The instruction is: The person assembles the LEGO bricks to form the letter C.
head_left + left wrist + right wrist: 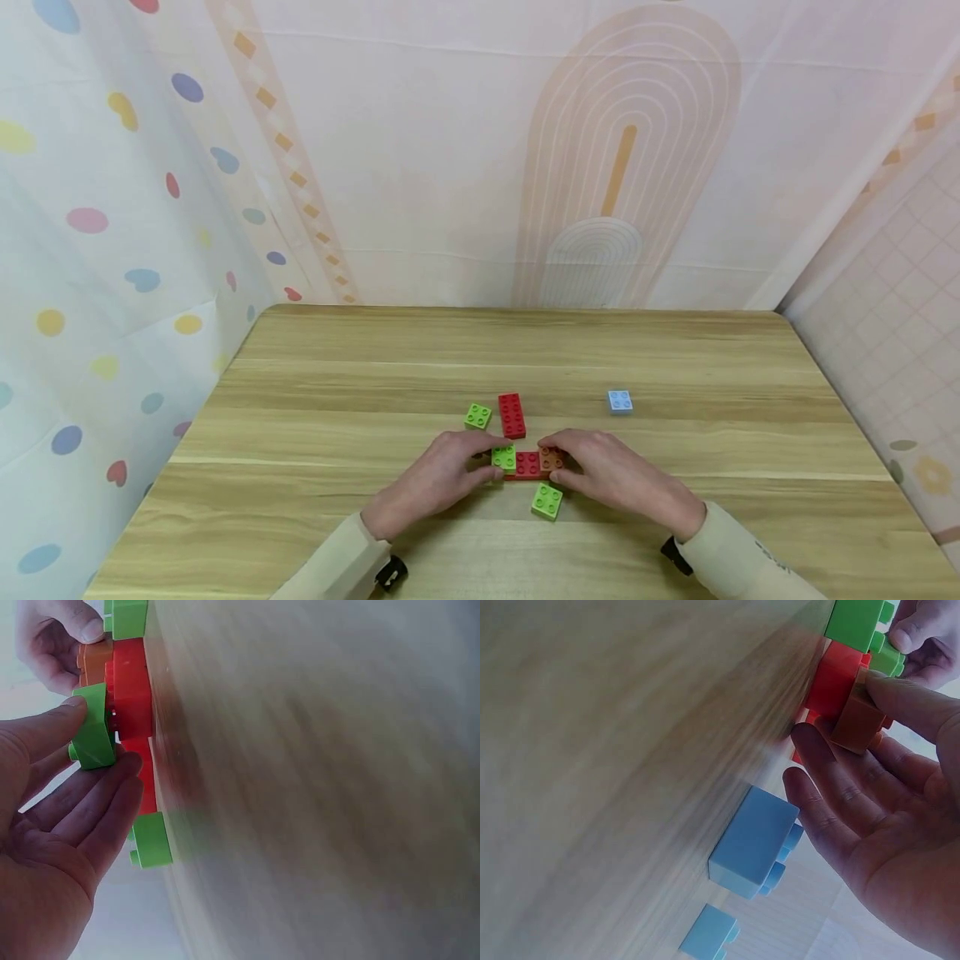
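Between the side edges of the tabletop (360, 367), the left hand (442, 473) pinches a green brick (504, 457), the right hand (611, 471) an orange brick (552, 459), at ends of a red brick (527, 464); seemingly joining step, next needs even pressing

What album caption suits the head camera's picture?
Left hand grips a green block and right hand a brown block, at either end of a red block on a wooden table.
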`<state>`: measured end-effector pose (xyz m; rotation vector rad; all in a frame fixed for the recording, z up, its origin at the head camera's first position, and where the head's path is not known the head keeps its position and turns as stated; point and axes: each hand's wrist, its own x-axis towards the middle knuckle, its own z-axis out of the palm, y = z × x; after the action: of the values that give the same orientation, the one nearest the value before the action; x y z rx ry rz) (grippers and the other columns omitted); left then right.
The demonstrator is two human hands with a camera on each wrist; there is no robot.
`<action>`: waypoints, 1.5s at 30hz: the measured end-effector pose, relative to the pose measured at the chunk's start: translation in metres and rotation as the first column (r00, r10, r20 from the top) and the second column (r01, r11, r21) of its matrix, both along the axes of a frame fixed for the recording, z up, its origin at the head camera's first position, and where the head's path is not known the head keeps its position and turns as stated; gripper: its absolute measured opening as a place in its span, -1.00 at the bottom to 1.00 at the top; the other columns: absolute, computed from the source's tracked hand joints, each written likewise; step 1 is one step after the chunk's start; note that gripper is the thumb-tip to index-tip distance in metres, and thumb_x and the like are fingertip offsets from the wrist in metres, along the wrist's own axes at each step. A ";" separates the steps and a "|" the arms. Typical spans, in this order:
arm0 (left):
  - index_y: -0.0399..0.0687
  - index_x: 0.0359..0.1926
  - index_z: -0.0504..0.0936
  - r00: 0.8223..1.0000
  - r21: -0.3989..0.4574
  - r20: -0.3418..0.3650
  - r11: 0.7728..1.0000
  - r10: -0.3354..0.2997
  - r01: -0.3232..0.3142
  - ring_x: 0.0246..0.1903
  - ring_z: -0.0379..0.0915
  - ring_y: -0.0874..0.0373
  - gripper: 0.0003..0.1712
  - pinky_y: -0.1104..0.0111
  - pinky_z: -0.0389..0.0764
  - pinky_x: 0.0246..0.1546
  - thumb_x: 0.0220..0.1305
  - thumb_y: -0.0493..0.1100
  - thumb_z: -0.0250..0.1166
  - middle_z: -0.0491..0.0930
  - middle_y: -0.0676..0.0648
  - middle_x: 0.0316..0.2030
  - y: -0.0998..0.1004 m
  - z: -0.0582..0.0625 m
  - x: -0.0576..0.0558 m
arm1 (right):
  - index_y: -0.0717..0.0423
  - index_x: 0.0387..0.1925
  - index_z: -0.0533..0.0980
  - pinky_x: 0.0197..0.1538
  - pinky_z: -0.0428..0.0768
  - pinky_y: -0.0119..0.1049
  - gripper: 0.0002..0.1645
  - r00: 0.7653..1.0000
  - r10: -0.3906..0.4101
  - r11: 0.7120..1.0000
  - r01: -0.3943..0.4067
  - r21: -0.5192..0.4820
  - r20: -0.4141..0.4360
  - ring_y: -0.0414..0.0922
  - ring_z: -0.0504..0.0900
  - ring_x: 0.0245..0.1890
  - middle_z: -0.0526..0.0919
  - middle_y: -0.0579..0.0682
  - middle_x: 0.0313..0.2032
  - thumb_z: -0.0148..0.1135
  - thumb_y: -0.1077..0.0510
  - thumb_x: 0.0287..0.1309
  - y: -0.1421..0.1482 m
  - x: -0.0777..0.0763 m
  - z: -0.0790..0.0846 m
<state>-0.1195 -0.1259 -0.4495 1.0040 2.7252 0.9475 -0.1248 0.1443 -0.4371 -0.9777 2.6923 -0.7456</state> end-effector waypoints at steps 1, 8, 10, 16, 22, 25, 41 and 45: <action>-0.17 0.23 0.65 1.000 -0.008 -0.008 1.000 0.001 -0.001 0.07 0.66 0.05 -0.53 0.20 0.66 0.14 0.33 -0.19 0.43 0.71 -0.11 0.09 0.000 0.000 0.000 | 0.20 0.19 0.60 0.15 0.68 -0.06 -0.57 1.000 -0.001 1.000 0.001 0.001 0.000 -0.04 0.69 0.09 0.72 0.06 0.09 0.39 0.15 0.34 0.000 0.000 0.000; -0.18 0.15 0.69 0.998 -0.070 -0.064 0.998 -0.008 0.003 -0.05 0.67 0.10 -0.59 0.25 0.70 0.03 0.32 -0.18 0.45 0.75 -0.07 -0.04 0.004 0.001 0.000 | 0.20 0.19 0.60 0.16 0.68 -0.05 -0.56 1.000 -0.009 1.000 0.009 0.006 0.013 -0.03 0.68 0.10 0.71 0.07 0.10 0.39 0.15 0.34 0.001 -0.001 0.000; -0.20 0.14 0.70 0.997 -0.091 -0.075 0.996 -0.020 0.013 -0.05 0.67 0.09 -0.61 0.24 0.70 0.03 0.32 -0.19 0.45 0.75 -0.07 -0.05 0.005 0.001 0.000 | 0.20 0.19 0.60 0.16 0.68 -0.05 -0.57 1.000 -0.009 1.000 0.009 0.005 0.019 -0.03 0.68 0.10 0.72 0.07 0.10 0.39 0.15 0.34 0.001 -0.001 0.000; -0.18 0.17 0.69 0.995 -0.182 -0.095 0.983 -0.039 0.022 0.03 0.66 0.06 -0.61 0.20 0.67 0.11 0.39 -0.13 0.40 0.73 -0.08 0.01 0.008 0.004 0.001 | 0.18 0.19 0.60 0.15 0.68 -0.06 -0.57 1.000 -0.010 1.000 0.010 0.004 0.028 -0.04 0.69 0.09 0.72 0.06 0.09 0.39 0.15 0.34 0.003 -0.001 -0.002; -0.19 0.21 0.65 0.999 -0.163 -0.036 0.987 -0.021 0.015 0.07 0.64 0.05 -0.55 0.20 0.66 0.14 0.38 -0.11 0.42 0.71 -0.09 0.06 0.005 0.004 0.002 | 0.18 0.19 0.60 0.13 0.69 -0.07 -0.57 0.999 -0.010 1.000 0.010 -0.004 0.041 -0.07 0.69 0.08 0.72 0.04 0.09 0.39 0.13 0.35 0.002 -0.001 -0.002; -0.20 0.23 0.64 0.999 -0.095 0.051 0.995 -0.008 0.012 0.03 0.63 0.09 -0.52 0.24 0.67 0.11 0.34 -0.17 0.45 0.70 -0.09 0.06 0.001 0.003 0.000 | 0.17 0.20 0.60 0.15 0.68 -0.06 -0.56 0.999 -0.006 1.000 0.007 -0.007 0.041 -0.05 0.68 0.09 0.71 0.04 0.10 0.38 0.13 0.35 0.001 -0.001 -0.001; -0.16 0.26 0.58 0.951 0.087 0.308 0.995 0.009 -0.038 0.04 0.64 0.09 -0.51 0.28 0.66 0.10 0.34 -0.23 0.42 0.68 -0.11 0.10 -0.002 -0.002 -0.006 | 0.16 0.32 0.51 0.29 0.58 0.00 -0.42 0.998 0.006 1.000 -0.007 0.011 0.064 0.00 0.60 0.24 0.63 0.07 0.24 0.39 0.08 0.34 0.008 0.001 0.004; -0.19 0.22 0.59 0.945 0.110 0.328 0.993 0.009 -0.048 0.04 0.66 0.01 -0.54 0.24 0.68 0.10 0.34 -0.23 0.43 0.67 -0.18 0.11 -0.001 -0.003 -0.006 | 0.20 0.40 0.44 0.39 0.47 0.09 -0.33 0.999 -0.006 1.000 0.007 -0.016 0.050 0.11 0.48 0.37 0.49 0.15 0.38 0.38 0.08 0.34 0.015 0.007 0.006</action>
<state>-0.1258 -0.1264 -0.4526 0.7445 2.4393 1.1724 -0.1182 0.1592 -0.4311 -0.9416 2.6517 -0.7837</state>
